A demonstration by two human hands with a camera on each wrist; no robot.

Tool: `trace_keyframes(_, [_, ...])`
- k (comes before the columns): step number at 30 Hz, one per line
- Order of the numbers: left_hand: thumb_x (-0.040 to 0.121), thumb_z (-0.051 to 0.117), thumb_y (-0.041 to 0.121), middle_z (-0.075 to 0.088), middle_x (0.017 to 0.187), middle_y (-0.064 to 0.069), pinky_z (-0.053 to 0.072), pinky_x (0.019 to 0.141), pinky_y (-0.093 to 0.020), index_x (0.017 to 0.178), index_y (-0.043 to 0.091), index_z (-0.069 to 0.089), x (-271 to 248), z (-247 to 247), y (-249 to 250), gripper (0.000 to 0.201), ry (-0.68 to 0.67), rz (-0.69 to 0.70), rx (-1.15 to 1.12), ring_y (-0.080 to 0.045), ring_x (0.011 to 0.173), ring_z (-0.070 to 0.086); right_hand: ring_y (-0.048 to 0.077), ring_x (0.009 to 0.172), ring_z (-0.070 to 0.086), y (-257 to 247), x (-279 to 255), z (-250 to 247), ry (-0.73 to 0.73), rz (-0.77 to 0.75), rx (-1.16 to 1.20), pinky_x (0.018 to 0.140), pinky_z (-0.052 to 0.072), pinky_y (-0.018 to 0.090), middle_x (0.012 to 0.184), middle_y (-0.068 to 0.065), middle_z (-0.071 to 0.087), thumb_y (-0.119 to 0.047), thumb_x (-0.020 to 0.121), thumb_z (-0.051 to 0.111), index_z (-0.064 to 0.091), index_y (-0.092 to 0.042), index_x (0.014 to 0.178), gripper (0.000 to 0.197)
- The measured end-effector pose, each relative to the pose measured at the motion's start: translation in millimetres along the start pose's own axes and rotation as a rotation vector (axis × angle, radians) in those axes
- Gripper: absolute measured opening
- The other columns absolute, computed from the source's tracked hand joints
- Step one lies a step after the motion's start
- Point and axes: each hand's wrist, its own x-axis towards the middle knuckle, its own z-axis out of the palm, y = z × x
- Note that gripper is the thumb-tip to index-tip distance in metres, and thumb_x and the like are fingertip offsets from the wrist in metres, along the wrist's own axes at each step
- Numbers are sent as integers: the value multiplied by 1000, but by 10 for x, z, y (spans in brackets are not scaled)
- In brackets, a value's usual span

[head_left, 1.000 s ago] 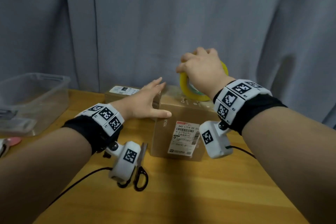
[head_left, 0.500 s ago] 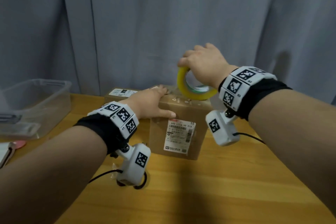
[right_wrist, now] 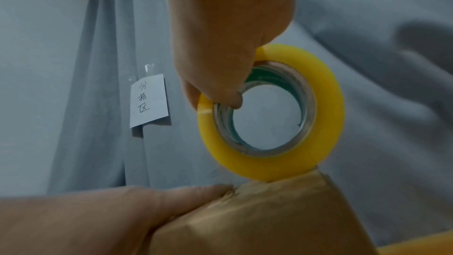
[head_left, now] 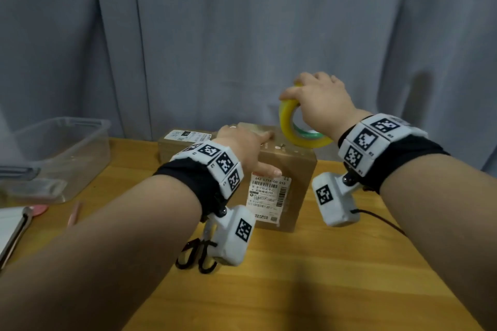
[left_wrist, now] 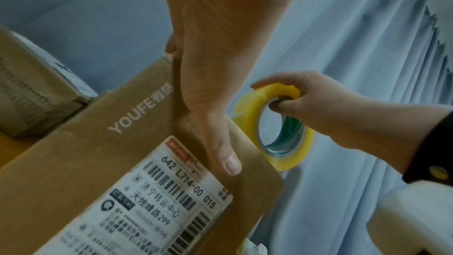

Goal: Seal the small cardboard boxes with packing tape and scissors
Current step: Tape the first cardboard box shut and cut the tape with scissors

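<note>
Head view: the left hand (head_left: 243,144) lies flat on the cardboard box (head_left: 282,166), fingers straight, on the surface (head_left: 322,277). Left wrist view: right hand (left_wrist: 311,96) grips the tape roll (left_wrist: 274,127) at the box's far edge. Right wrist view: pull the tape taut and straight, pressing firmly.

Tape roll (head_left: 298,126) atop box (head_left: 295,169)

I see matt brown cardboard on the box (head_left: 291,169), its paper shipping label (head_left: 269,196) smooth; the tape roll (head_left: 289,126) is glossy yellowish plastic, the table (head_left: 322,277) smooth wood.
</note>
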Motion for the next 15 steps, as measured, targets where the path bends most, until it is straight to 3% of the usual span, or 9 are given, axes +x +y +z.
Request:
trace_keyframes(3, [68,47,83,22,156,-7,15,115,-50,150,31,13,-82,69,-94,104,58,6,-99,-27,143,21,34,126,36,-75,1,10,44,45,33,104,30,51,134,6,44,-4,93,37,53,-38,130,53])
trace_keyframes(6, [70,44,82,8,160,-2,7,117,-47,152,20,8,-198,105,-247,108,56,-16,-96,-22,147,6,32,125,36,-117,-5,7,65,45,16,103,29,49,133,4,45,-6,93,39,54,-41,129,52])
trace_keyframes(9, [71,42,82,16,158,-7,10,118,-43,150,9,16,-154,29,-193,111,71,-3,-46,-23,146,10,30,125,36,-144,-7,16,67,33,-8,103,28,47,133,2,46,-8,93,42,54,-42,128,50])
trace_keyframes(12, [73,49,78,31,151,-11,27,112,-37,144,7,31,-17,-31,3,102,75,51,-99,-25,139,30,29,124,39,-150,5,45,84,7,-56,101,30,45,131,2,47,-8,92,43,52,-38,130,48])
trace_keyframes(15, [73,55,74,23,155,-11,27,114,-39,147,9,25,53,22,62,103,68,91,-134,-25,141,25,31,121,41,-61,12,35,82,3,-63,95,34,45,131,4,48,-5,92,39,46,-32,135,52])
